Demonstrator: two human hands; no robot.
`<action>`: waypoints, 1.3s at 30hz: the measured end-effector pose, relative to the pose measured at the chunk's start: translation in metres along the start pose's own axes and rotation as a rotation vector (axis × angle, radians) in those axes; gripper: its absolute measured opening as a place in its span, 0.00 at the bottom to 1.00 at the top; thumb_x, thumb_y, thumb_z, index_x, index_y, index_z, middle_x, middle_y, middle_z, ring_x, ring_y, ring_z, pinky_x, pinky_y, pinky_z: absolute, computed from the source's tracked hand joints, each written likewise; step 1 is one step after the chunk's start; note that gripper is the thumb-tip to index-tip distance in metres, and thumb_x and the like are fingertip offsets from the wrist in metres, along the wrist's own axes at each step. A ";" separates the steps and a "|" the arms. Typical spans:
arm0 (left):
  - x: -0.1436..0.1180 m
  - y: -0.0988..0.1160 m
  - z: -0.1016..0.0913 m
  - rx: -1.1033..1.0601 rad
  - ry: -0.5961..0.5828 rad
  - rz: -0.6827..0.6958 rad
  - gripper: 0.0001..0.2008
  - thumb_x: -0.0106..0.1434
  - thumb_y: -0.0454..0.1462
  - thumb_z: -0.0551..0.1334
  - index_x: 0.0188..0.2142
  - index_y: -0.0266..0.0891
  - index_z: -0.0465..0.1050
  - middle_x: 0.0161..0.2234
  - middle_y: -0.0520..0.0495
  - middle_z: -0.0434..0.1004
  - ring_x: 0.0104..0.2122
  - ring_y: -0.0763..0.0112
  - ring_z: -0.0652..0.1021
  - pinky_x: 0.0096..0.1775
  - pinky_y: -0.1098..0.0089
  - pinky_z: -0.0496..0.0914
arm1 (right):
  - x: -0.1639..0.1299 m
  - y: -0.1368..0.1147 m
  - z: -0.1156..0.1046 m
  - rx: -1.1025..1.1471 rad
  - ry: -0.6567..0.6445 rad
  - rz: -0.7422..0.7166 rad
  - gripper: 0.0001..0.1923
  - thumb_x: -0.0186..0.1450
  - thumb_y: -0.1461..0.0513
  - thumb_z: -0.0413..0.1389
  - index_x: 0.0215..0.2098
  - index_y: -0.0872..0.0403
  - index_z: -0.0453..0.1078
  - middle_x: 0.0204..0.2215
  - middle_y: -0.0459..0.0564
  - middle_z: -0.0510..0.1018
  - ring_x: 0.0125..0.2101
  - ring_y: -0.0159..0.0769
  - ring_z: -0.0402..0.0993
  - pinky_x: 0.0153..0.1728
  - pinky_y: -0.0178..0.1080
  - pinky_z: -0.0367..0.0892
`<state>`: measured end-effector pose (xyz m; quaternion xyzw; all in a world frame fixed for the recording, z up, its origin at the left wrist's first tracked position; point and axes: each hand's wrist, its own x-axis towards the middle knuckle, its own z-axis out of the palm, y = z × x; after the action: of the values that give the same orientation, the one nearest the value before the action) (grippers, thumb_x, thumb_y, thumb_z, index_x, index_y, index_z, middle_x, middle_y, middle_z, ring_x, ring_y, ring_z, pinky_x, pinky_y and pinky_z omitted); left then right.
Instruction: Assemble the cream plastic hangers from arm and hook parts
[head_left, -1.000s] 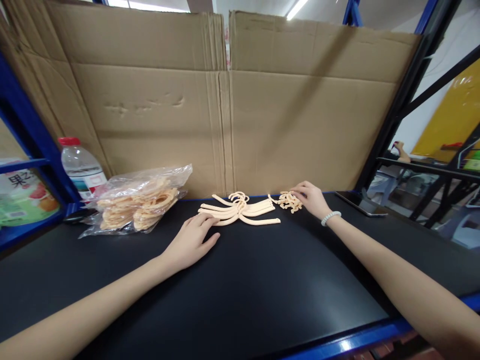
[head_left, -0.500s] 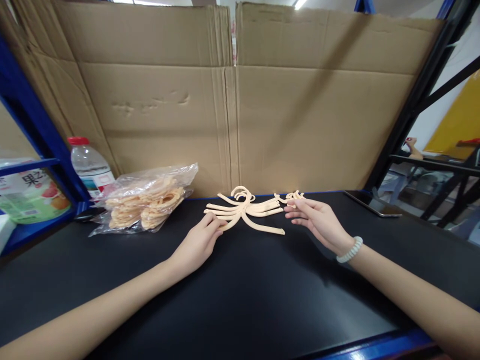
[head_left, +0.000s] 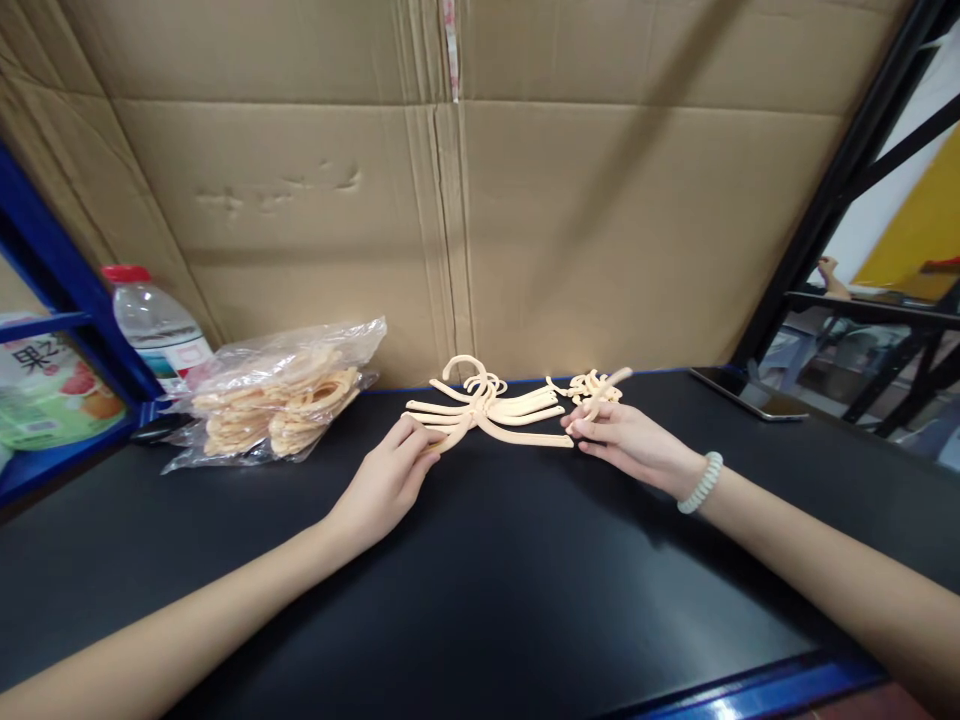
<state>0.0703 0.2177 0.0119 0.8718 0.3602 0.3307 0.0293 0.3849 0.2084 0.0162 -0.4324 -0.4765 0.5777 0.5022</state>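
My left hand [head_left: 391, 472] is closed on the left arm of a cream plastic clothes hanger [head_left: 517, 436]. The hanger's hook points away from me, toward the cardboard. Behind it lie several more hangers [head_left: 529, 405] of the same colour, overlapping. In a pinch, my right hand [head_left: 634, 447] holds a short, slightly bent cream rod [head_left: 611, 388], tilted up to the right. Its lower end is at the tip of the hanger's right arm; whether they touch I cannot tell. Just past this hand sits a small pile of cream plastic pieces [head_left: 577, 386].
A clear bag of cream curved pieces [head_left: 281, 400] lies to the left, before a red-capped bottle [head_left: 157, 330]. A phone [head_left: 746, 393] lies at the back right. Cardboard [head_left: 315, 220] stands behind the black table [head_left: 480, 590]; another person's hand [head_left: 829, 270] shows far right.
My right hand has come to the hanger's right tip, and a cream rod now stands up from its fingers. The left hand has raised the front hanger slightly. The view has tipped downward.
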 end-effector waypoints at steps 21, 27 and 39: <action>0.000 0.006 -0.003 0.013 0.014 0.026 0.10 0.68 0.35 0.50 0.41 0.40 0.69 0.36 0.48 0.66 0.38 0.67 0.71 0.43 0.68 0.68 | -0.003 -0.006 -0.003 0.054 -0.255 0.202 0.12 0.57 0.60 0.65 0.28 0.57 0.67 0.27 0.48 0.76 0.33 0.35 0.78 0.40 0.38 0.73; 0.000 0.007 -0.004 0.014 0.026 0.031 0.10 0.68 0.35 0.50 0.40 0.40 0.69 0.36 0.47 0.67 0.35 0.68 0.71 0.40 0.68 0.69 | -0.003 -0.006 -0.003 0.046 -0.239 0.216 0.14 0.56 0.60 0.66 0.25 0.56 0.65 0.25 0.46 0.75 0.29 0.32 0.77 0.38 0.36 0.73; 0.000 0.008 -0.003 0.012 0.010 0.038 0.10 0.68 0.35 0.49 0.41 0.40 0.69 0.38 0.46 0.67 0.38 0.67 0.71 0.42 0.67 0.69 | -0.005 -0.003 0.005 -0.053 -0.050 0.012 0.11 0.55 0.65 0.64 0.27 0.55 0.65 0.29 0.50 0.78 0.31 0.35 0.76 0.40 0.42 0.75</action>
<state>0.0733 0.2117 0.0167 0.8770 0.3456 0.3335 0.0158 0.3807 0.2028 0.0197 -0.4336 -0.5014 0.5787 0.4751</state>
